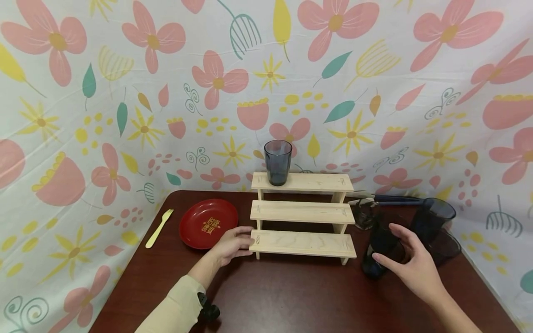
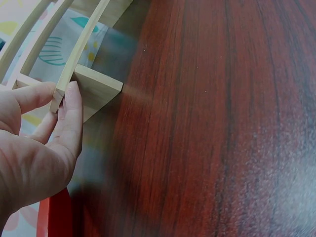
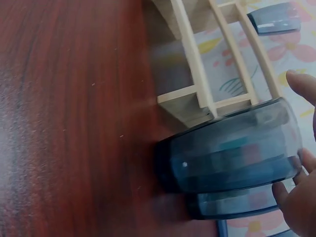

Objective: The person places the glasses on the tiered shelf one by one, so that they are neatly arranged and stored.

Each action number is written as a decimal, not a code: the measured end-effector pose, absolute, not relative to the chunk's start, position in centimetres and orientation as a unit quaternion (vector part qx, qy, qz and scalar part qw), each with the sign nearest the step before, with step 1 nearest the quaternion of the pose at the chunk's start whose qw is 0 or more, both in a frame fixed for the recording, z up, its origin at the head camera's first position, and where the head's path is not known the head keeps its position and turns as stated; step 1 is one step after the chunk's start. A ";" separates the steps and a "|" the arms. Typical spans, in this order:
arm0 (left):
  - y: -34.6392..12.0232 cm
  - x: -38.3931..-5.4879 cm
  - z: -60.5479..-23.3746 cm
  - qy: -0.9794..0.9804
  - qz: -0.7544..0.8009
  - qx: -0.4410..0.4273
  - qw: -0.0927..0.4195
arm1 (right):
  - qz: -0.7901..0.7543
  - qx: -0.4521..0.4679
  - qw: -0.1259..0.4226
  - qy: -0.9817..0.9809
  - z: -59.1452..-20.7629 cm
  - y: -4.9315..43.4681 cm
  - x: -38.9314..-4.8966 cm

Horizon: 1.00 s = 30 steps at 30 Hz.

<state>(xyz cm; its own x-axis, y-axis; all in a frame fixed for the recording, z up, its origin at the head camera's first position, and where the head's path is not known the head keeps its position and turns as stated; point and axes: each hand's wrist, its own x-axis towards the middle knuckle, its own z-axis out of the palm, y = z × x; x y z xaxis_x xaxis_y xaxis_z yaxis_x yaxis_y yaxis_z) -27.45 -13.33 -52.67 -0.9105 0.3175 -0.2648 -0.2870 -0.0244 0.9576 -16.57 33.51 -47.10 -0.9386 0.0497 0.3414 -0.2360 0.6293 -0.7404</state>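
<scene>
My left hand grips the left end of the bottom board of a three-step wooden shelf, fingers above and below the board. A blue-tinted drinking glass stands upright on the shelf's top step, towards the left. My right hand is at the near dark glass, right of the shelf, with thumb and fingers spread apart. In the right wrist view, fingertips are by the rim of this upright glass; whether they touch it I cannot tell. A second glass is close beside it.
Left of the shelf lie a red plate with gold characters and a pale yellow fork. More dark glasses crowd the right side, with long dark-handled items behind. A floral cloth hangs behind the brown table.
</scene>
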 end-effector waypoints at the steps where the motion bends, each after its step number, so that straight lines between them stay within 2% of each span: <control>1: -13.3 -27.4 -52.7 0.665 0.716 0.012 0.211 | 0.426 0.046 0.166 -0.888 -47.2 33.5 -16.5; 12: -13.2 -27.4 -52.7 0.664 0.718 0.013 0.209 | 0.425 -0.006 0.225 -0.877 -48.7 33.3 -15.9; 30: -13.3 -27.3 -52.7 0.663 0.720 0.010 0.205 | 0.458 -0.027 0.135 -0.878 -52.3 33.7 -16.2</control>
<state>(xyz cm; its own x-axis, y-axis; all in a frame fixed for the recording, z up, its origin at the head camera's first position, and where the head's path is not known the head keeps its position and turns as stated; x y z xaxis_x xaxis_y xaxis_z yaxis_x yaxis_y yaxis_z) -27.35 -13.26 -52.70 -0.9155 0.3094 -0.2571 -0.2820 -0.0379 0.9587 -16.21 33.72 -52.34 -0.9622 0.1704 0.2126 -0.0771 0.5782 -0.8123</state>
